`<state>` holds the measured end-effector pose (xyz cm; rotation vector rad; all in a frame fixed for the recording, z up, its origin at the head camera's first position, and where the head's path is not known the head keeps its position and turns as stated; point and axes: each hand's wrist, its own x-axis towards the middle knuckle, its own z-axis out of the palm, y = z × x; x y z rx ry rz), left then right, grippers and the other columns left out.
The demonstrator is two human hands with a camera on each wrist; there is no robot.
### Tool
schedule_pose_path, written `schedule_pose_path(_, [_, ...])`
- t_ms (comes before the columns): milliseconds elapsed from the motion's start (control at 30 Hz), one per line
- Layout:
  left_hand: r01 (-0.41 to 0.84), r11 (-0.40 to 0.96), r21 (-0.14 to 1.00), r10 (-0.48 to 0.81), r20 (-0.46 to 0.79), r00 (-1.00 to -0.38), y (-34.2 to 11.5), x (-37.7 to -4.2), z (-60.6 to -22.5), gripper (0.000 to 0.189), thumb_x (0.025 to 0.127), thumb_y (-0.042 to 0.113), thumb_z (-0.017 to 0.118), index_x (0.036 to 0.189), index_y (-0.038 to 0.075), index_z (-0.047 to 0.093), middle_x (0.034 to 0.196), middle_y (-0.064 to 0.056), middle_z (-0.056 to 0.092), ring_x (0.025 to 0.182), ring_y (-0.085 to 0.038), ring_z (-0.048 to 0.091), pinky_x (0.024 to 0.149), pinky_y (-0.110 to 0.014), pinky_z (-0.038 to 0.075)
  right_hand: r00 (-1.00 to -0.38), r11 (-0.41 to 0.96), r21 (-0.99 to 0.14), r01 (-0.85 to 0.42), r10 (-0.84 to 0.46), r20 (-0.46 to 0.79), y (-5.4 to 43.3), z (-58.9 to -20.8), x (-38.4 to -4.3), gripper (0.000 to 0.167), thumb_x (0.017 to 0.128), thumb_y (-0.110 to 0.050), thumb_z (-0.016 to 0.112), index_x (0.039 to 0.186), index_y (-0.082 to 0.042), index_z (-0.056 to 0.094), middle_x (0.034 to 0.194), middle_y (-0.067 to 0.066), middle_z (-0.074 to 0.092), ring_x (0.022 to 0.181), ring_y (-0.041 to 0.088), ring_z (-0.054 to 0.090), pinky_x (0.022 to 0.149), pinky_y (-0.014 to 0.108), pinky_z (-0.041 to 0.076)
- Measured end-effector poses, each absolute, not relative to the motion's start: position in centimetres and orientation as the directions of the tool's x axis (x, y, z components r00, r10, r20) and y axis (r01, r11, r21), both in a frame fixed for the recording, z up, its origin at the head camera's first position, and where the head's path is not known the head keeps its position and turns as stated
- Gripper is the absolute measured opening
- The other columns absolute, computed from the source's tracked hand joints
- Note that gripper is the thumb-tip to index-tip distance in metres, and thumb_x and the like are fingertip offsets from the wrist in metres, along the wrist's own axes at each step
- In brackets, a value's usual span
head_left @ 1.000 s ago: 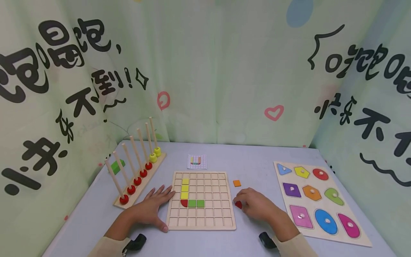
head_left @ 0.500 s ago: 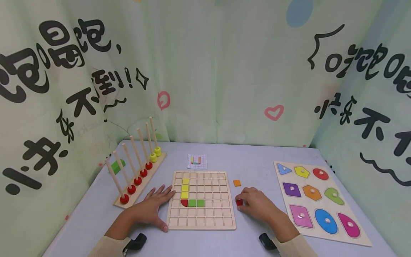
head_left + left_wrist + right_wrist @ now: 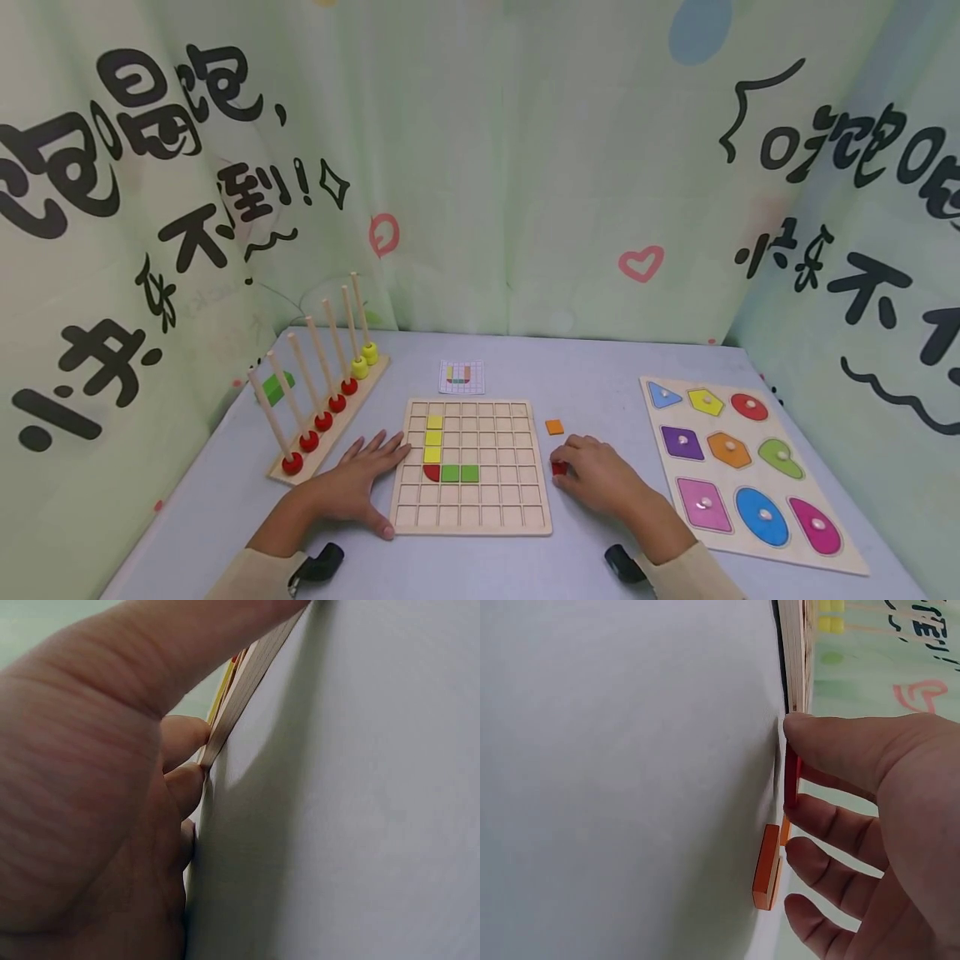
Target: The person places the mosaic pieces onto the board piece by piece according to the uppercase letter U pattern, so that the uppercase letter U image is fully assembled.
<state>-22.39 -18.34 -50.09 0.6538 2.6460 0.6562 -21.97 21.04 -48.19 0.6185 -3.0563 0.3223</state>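
A wooden grid board (image 3: 502, 508) lies flat on the table, with several yellow tiles (image 3: 433, 437) in a column. Below them, a red tile with a rounded corner (image 3: 431, 472) sits beside two green tiles (image 3: 459, 473). My left hand (image 3: 352, 486) has its fingers spread and touches the board's left edge. Right of the board, my right hand (image 3: 596, 475) pinches another red tile (image 3: 791, 776) between thumb and fingertip, low over the table. The fingers cover part of this tile in the head view. An orange tile (image 3: 554, 427) lies just beyond that hand.
Behind the board lies a small pattern card (image 3: 461, 377). At left stands a wooden peg rack (image 3: 330, 421) with red and yellow beads, a green piece (image 3: 277, 388) behind it. A shape puzzle board (image 3: 750, 475) lies at right. Curtains enclose the table.
The red tile has turned in my right fingers, and that hand has shifted slightly right. My left hand stays at the board; the tiles on the grid are unchanged.
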Motion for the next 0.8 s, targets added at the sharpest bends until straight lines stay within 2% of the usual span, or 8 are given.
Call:
schedule_pose_path(200, [0.351,0.793,0.499,0.501,-0.205,-0.841,-18.3,-22.5,-50.2,0.122,0.053,0.064,0.085,0.154,0.018,0.032,0.161,-0.002,0.017,0.148,-0.03,0.002,0.114,-0.055,-0.004,-0.924,0.893,-0.242,-0.381,-0.38,0.053,20.5,-47.9,-21.9,0.023,0.083,-0.027,0.079,0.104,-0.019,0.073,0.098,-0.01,0.059,0.096,0.014,0.055,0.09,0.041,0.046])
schedule_pose_path(500, [0.346,0.796,0.496,0.497,-0.21,-0.842,-18.3,-22.6,-50.3,0.123,0.053,0.065,0.085,0.154,0.019,0.032,0.161,-0.002,0.016,0.148,-0.03,0.001,0.114,-0.055,-0.005,-0.902,0.855,-0.291,-0.428,-0.422,0.089,19.1,-48.0,-21.9,0.021,0.083,-0.025,0.077,0.101,-0.016,0.071,0.098,-0.007,0.058,0.096,0.015,0.053,0.096,0.045,0.043])
schedule_pose_path(700, [0.346,0.8,0.49,0.494,-0.211,-0.844,-18.3,-22.6,-50.2,0.123,0.053,0.064,0.085,0.154,0.019,0.031,0.161,-0.001,0.016,0.148,-0.029,0.001,0.114,-0.055,-0.005,-0.89,0.844,-0.286,-0.453,-0.448,0.088,18.2,-48.0,-21.9,0.021,0.085,-0.026,0.076,0.103,-0.016,0.071,0.093,-0.009,0.054,0.087,0.011,0.049,0.078,0.034,0.048])
schedule_pose_path(800, [0.346,0.798,0.494,0.496,-0.211,-0.842,-18.3,-22.5,-50.2,0.123,0.053,0.064,0.085,0.154,0.019,0.032,0.161,-0.002,0.016,0.148,-0.03,0.001,0.114,-0.055,-0.005,-0.88,0.837,-0.277,-0.471,-0.466,0.089,17.7,-48.0,-21.9,0.021,0.085,-0.028,0.075,0.103,-0.017,0.07,0.094,-0.01,0.055,0.086,0.01,0.048,0.077,0.033,0.047])
